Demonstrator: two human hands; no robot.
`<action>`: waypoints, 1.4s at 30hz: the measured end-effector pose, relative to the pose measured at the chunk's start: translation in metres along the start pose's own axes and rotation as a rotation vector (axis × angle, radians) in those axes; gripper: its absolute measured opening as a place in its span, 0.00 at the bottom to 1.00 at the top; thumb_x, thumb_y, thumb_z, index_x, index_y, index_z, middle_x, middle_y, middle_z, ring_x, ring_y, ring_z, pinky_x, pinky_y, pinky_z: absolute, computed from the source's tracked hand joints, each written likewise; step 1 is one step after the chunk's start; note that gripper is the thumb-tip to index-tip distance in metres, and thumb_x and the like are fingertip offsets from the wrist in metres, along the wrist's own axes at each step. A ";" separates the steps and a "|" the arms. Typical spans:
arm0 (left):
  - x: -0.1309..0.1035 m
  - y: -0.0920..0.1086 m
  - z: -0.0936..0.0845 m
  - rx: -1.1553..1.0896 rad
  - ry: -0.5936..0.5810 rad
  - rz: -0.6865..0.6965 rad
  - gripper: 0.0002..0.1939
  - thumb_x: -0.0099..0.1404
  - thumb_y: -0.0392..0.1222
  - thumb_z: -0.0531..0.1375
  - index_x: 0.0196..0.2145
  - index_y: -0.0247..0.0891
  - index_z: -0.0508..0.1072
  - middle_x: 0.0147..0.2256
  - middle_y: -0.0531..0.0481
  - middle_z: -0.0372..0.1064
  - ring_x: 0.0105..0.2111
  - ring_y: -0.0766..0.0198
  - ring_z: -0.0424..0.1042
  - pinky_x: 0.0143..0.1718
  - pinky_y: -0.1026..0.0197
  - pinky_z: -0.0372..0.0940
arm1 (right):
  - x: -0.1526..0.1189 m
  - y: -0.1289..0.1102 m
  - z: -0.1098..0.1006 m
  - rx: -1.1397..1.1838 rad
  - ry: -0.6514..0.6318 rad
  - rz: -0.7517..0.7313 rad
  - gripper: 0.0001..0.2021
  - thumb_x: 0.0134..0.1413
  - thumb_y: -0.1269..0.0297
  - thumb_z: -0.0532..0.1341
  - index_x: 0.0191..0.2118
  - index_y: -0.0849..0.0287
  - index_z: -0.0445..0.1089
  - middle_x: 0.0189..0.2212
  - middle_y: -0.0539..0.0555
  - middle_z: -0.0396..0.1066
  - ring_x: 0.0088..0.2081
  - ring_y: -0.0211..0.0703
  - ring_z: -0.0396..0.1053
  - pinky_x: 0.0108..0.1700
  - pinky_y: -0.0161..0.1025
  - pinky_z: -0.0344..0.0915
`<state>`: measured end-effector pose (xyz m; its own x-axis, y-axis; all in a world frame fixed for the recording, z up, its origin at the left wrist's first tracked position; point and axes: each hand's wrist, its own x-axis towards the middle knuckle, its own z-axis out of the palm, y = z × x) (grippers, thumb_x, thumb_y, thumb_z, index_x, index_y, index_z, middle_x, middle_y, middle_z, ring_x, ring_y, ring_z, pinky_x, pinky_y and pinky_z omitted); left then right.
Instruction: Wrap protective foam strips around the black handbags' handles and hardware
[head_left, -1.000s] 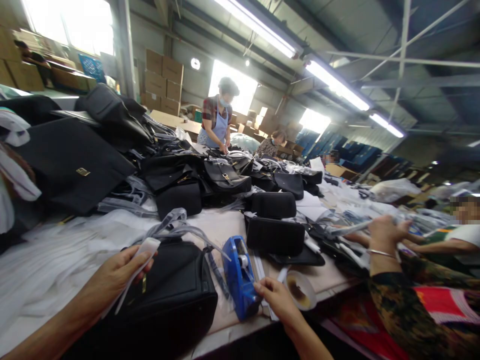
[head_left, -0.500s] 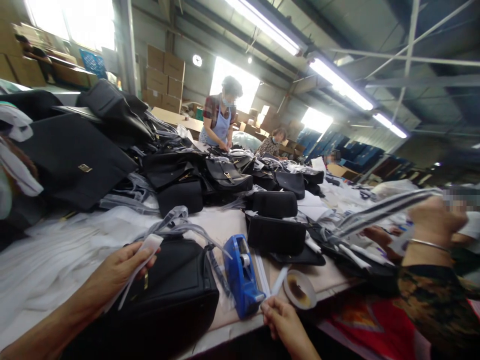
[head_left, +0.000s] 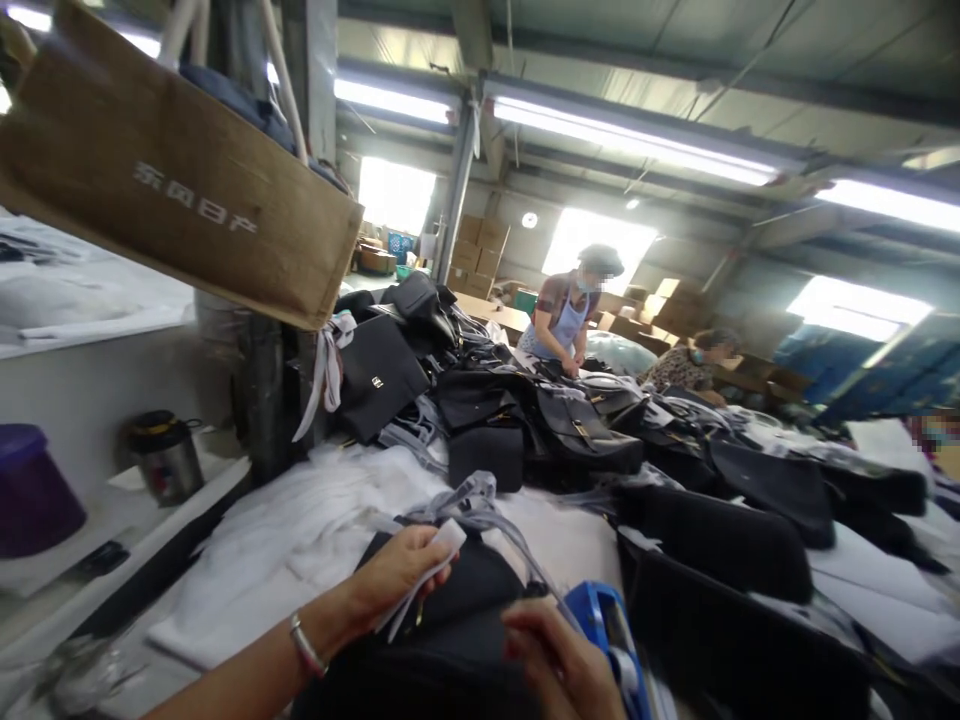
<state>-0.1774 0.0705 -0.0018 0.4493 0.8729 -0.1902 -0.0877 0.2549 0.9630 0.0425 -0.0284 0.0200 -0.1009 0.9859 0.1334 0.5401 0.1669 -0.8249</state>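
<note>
Right hand (head_left: 559, 660) has left the tape dispenser (head_left: 611, 640), grip unclear; left hand (head_left: 401, 575) still pinches the white strip (head_left: 435, 565) over the black bag (head_left: 450, 620).

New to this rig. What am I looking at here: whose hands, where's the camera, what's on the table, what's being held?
One camera, worn on a person's head, looks forward and down, so the two bare hands at the bottom are the wearer's own. The left hand pinches a white strip above a black handbag. The right hand sits beside a blue tape dispenser; whether it grips anything is unclear. The table carries piled black bags and white wrapping. Other people work at the far end.
</note>
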 end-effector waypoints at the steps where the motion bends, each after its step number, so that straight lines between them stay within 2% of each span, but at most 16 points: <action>1: 0.000 0.000 0.000 0.010 -0.011 0.014 0.18 0.62 0.53 0.59 0.36 0.32 0.70 0.25 0.54 0.65 0.20 0.73 0.57 0.21 0.69 0.48 | 0.018 -0.011 0.008 0.032 -0.037 -0.081 0.10 0.60 0.56 0.55 0.38 0.50 0.72 0.27 0.51 0.72 0.28 0.44 0.68 0.30 0.36 0.63; 3: -0.001 -0.001 -0.001 0.018 -0.038 0.045 0.17 0.63 0.52 0.59 0.34 0.32 0.70 0.24 0.54 0.64 0.20 0.73 0.56 0.21 0.68 0.48 | 0.048 -0.027 0.022 0.055 -0.058 -0.169 0.07 0.60 0.64 0.55 0.38 0.53 0.71 0.29 0.50 0.72 0.31 0.42 0.68 0.33 0.35 0.61; 6: -0.001 -0.001 -0.004 0.007 -0.073 0.079 0.17 0.64 0.52 0.58 0.32 0.33 0.69 0.23 0.54 0.63 0.20 0.72 0.56 0.21 0.67 0.47 | 0.075 -0.031 0.037 0.027 -0.058 -0.214 0.07 0.59 0.71 0.54 0.36 0.55 0.69 0.29 0.49 0.72 0.32 0.41 0.69 0.35 0.34 0.60; 13: -0.001 0.001 -0.005 -0.026 -0.093 0.103 0.14 0.65 0.50 0.57 0.35 0.33 0.68 0.25 0.54 0.62 0.22 0.72 0.56 0.22 0.68 0.48 | 0.084 -0.017 0.047 -0.182 -0.002 -0.259 0.08 0.60 0.73 0.52 0.34 0.56 0.66 0.31 0.51 0.71 0.34 0.43 0.68 0.36 0.36 0.57; 16: -0.001 0.002 -0.005 0.004 -0.099 0.113 0.14 0.65 0.49 0.57 0.36 0.33 0.68 0.24 0.55 0.62 0.21 0.72 0.55 0.22 0.67 0.48 | 0.089 -0.018 0.047 -0.193 -0.014 -0.223 0.08 0.59 0.73 0.52 0.42 0.56 0.64 0.30 0.51 0.71 0.33 0.44 0.69 0.35 0.37 0.58; 18: -0.001 0.002 -0.006 0.044 -0.109 0.121 0.14 0.65 0.49 0.57 0.37 0.32 0.69 0.24 0.55 0.62 0.21 0.72 0.56 0.22 0.67 0.49 | 0.095 -0.017 0.045 -0.158 -0.031 -0.175 0.16 0.56 0.74 0.54 0.50 0.57 0.61 0.28 0.49 0.69 0.31 0.44 0.68 0.34 0.37 0.59; 20: -0.002 0.003 -0.007 0.069 -0.119 0.131 0.14 0.66 0.48 0.57 0.39 0.32 0.69 0.25 0.55 0.63 0.22 0.71 0.57 0.22 0.67 0.50 | 0.099 -0.013 0.043 -0.082 -0.059 -0.130 0.22 0.53 0.74 0.56 0.54 0.56 0.57 0.26 0.47 0.67 0.29 0.43 0.67 0.33 0.37 0.60; 25: -0.004 0.001 -0.007 0.052 -0.134 0.152 0.13 0.66 0.47 0.56 0.37 0.33 0.69 0.25 0.54 0.64 0.22 0.72 0.57 0.23 0.68 0.51 | 0.101 0.005 0.046 0.275 -0.152 0.021 0.20 0.53 0.68 0.59 0.52 0.56 0.57 0.24 0.44 0.64 0.26 0.41 0.66 0.29 0.36 0.64; 33: -0.006 -0.002 -0.007 -0.254 -0.158 0.095 0.13 0.66 0.48 0.59 0.41 0.33 0.70 0.25 0.54 0.61 0.20 0.74 0.53 0.20 0.70 0.47 | 0.097 0.008 0.059 0.418 -0.121 -0.008 0.18 0.56 0.61 0.60 0.52 0.58 0.62 0.25 0.46 0.64 0.26 0.39 0.65 0.28 0.35 0.62; 37: -0.008 0.001 -0.011 -0.425 -0.194 -0.002 0.14 0.67 0.47 0.59 0.44 0.34 0.69 0.25 0.54 0.61 0.19 0.76 0.53 0.20 0.71 0.49 | 0.100 0.004 0.060 0.389 -0.131 -0.065 0.14 0.57 0.63 0.59 0.49 0.56 0.66 0.27 0.47 0.67 0.28 0.40 0.67 0.30 0.34 0.63; 39: -0.008 0.002 -0.014 -0.529 -0.212 -0.045 0.14 0.67 0.45 0.58 0.45 0.34 0.69 0.25 0.54 0.61 0.19 0.75 0.54 0.21 0.71 0.50 | 0.102 0.000 0.061 0.366 -0.111 -0.095 0.12 0.57 0.66 0.59 0.48 0.55 0.67 0.31 0.49 0.71 0.32 0.41 0.69 0.33 0.35 0.64; 42: -0.005 0.002 -0.020 -0.706 -0.244 -0.117 0.11 0.67 0.43 0.59 0.42 0.31 0.70 0.25 0.55 0.59 0.20 0.75 0.56 0.21 0.72 0.51 | 0.105 -0.005 0.063 0.328 -0.078 -0.131 0.10 0.58 0.66 0.59 0.46 0.54 0.68 0.35 0.50 0.74 0.36 0.41 0.71 0.37 0.34 0.65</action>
<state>-0.1975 0.0746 -0.0027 0.6675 0.7279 -0.1565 -0.5391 0.6175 0.5727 -0.0234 0.0731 0.0039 -0.2212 0.9506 0.2176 0.2227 0.2665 -0.9378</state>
